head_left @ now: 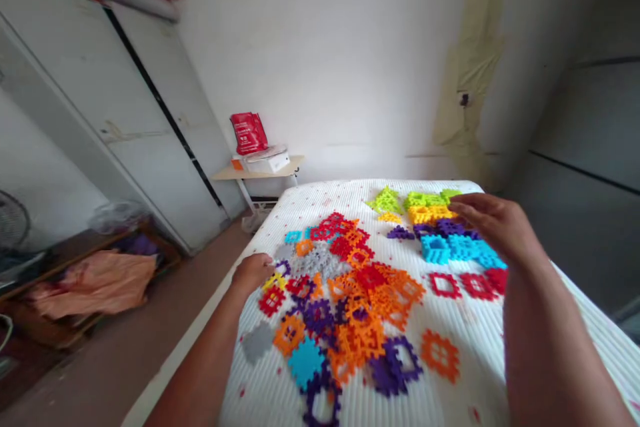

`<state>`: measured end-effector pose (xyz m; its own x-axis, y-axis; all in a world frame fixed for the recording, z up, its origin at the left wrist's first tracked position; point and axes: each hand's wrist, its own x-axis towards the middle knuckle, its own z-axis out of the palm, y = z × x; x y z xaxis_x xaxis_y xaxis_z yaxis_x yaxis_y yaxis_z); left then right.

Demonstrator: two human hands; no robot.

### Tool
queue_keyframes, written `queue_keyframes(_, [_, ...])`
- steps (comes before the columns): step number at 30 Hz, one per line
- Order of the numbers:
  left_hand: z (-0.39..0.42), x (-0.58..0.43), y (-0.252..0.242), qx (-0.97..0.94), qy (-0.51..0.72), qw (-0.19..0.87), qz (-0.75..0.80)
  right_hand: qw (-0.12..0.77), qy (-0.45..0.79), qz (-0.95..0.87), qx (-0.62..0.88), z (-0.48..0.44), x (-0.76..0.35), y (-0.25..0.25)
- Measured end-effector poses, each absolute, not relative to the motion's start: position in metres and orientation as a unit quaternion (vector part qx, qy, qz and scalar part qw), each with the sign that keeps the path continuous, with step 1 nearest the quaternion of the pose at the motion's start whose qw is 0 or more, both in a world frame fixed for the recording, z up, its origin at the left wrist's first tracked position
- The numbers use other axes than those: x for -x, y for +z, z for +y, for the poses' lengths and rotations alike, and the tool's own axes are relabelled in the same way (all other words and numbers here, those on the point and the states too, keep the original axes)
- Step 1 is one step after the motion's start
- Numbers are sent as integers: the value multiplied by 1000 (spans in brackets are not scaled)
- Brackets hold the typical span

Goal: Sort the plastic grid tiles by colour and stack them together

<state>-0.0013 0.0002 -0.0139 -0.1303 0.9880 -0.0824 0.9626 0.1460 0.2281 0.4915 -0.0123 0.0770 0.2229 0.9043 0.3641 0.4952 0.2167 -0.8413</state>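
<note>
My left hand point(251, 273) is at the left edge of a loose pile of notched plastic building tiles, its fingers curled beside a yellow tile point(274, 281) and a red tile point(271, 301). What its fingertips hold, if anything, is hidden. My right hand point(493, 219) reaches over the sorted rows at the right, fingers stretched and thumb apart, with no piece visible in it. Beneath and beside it are yellow tiles point(425, 214), purple tiles point(450, 226), blue block pieces point(435, 249) and light green tiles point(423, 199). Red tiles point(445, 285) lie in the nearest row.
Orange tiles point(360, 337), grey tiles point(320, 260) and more colours spread across the white ribbed mattress point(445, 393). A small table point(227, 174) with a red bag point(249, 133) stands beyond the far left corner. A wardrobe point(125, 100) stands at the left.
</note>
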Motion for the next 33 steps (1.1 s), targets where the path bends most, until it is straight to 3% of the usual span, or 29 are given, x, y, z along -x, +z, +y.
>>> queue_keyframes(11, [15, 22, -40, -650, 140, 154, 731, 584, 210, -540, 569, -21, -496, 86])
queue_keyframes(27, [25, 21, -44, -632, 124, 155, 749, 579, 216, -546, 566, -21, -493, 87])
queue_keyframes(33, [11, 10, -24, -576, 191, 249, 754, 570, 202, -560, 566, -20, -495, 86])
